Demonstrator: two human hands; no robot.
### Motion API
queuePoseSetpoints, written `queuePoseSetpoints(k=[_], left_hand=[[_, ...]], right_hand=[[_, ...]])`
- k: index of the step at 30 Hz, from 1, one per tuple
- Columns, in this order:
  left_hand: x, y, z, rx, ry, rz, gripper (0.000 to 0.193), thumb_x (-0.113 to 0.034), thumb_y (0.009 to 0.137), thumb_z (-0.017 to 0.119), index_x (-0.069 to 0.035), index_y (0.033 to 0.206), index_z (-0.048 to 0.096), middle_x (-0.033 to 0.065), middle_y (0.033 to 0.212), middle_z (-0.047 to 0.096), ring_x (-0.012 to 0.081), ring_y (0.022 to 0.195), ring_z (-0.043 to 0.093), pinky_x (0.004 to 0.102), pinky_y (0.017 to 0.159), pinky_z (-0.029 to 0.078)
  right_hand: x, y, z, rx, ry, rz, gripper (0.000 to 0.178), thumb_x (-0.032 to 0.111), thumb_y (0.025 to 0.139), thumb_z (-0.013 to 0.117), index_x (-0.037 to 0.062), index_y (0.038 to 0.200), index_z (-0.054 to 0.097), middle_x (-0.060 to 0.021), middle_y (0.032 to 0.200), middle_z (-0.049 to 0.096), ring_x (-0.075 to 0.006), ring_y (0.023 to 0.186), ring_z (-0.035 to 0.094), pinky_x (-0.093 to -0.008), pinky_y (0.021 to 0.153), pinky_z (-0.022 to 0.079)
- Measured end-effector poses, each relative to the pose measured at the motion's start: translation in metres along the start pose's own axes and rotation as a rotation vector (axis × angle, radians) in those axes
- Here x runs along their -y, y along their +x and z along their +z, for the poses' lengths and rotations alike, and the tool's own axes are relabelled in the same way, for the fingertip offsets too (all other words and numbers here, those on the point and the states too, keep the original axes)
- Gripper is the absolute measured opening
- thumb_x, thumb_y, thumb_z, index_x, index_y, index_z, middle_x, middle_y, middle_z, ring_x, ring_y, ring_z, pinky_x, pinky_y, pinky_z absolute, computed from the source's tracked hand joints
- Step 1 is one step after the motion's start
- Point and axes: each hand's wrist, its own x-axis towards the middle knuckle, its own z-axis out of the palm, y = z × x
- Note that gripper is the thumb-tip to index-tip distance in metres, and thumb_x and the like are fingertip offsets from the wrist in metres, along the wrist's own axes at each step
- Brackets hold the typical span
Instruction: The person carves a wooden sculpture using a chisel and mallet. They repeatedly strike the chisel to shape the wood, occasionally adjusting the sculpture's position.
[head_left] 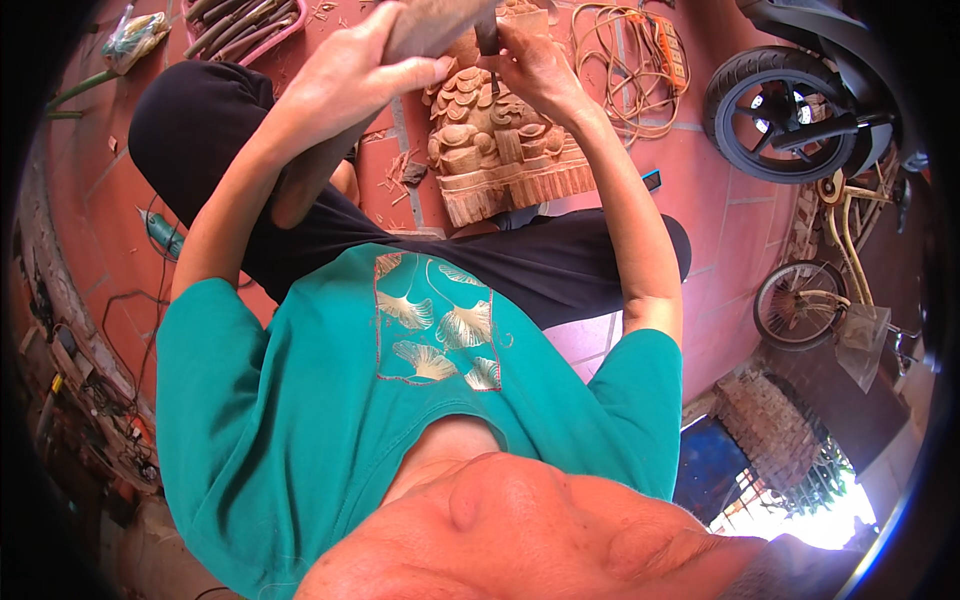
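Note:
In the head view, my left hand point(345, 65) is closed round a thick wooden mallet point(440, 25) that runs off toward the upper edge. Just to its right, my right hand point(530, 65) grips a dark, slender chisel point(488, 35) standing nearly upright over a carved wood block point(510, 180). Scales, scrolls and a ridged lower border cover the block, which lies in front of my crossed legs. Both hands hide part of its far end. Under my left forearm a brown rounded piece point(295, 195) shows; I cannot tell whether it belongs to the mallet.
Wood shavings point(400, 180) litter the red tiles. A pink basket of tools point(240, 30) stands far left, with a green power tool point(162, 235) nearer. At right lie a coiled cord point(625, 80) and orange power strip point(670, 55), beside a motorbike wheel point(780, 115) and a bicycle point(805, 305).

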Motion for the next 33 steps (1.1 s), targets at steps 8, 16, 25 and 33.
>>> queuePoseSetpoints(k=[8,16,25,33], left_hand=[[-0.006,-0.002,-0.003,-0.027,-0.128,0.014,0.054,-0.034,0.094,0.070,0.001,0.132,0.055,0.0101,0.100,0.066,0.0159,0.090,0.061,0.0326,0.082,0.050],[0.006,-0.002,-0.002,0.097,0.131,-0.063,0.064,-0.043,0.091,0.071,0.002,0.133,0.053,0.0183,0.101,0.067,0.0214,0.093,0.064,0.0358,0.085,0.051],[0.003,-0.004,-0.002,0.001,-0.058,0.033,0.066,-0.043,0.092,0.072,0.002,0.137,0.053,0.0187,0.113,0.067,0.0212,0.102,0.065,0.0347,0.092,0.050],[0.003,-0.006,-0.002,-0.050,-0.099,0.090,0.065,-0.039,0.092,0.072,0.001,0.140,0.052,0.0186,0.117,0.067,0.0215,0.106,0.064,0.0345,0.095,0.049]], right_hand=[[-0.011,0.005,0.007,0.024,0.025,0.008,0.028,0.018,0.091,0.072,0.0063,0.115,0.062,-0.0151,0.090,0.071,-0.0324,0.086,0.071,-0.0429,0.077,0.054],[-0.007,0.001,0.004,0.012,0.015,0.036,0.027,0.018,0.092,0.072,0.0058,0.113,0.061,-0.0134,0.089,0.070,-0.0274,0.081,0.070,-0.0397,0.075,0.054],[-0.025,0.002,0.006,-0.043,0.176,0.100,0.025,0.021,0.093,0.073,0.0046,0.108,0.061,-0.0128,0.085,0.072,-0.0219,0.078,0.070,-0.0375,0.071,0.053],[-0.020,0.001,0.012,-0.106,0.190,0.037,0.024,0.023,0.092,0.073,0.0048,0.103,0.061,-0.0162,0.081,0.070,-0.0307,0.077,0.071,-0.0428,0.069,0.053]])
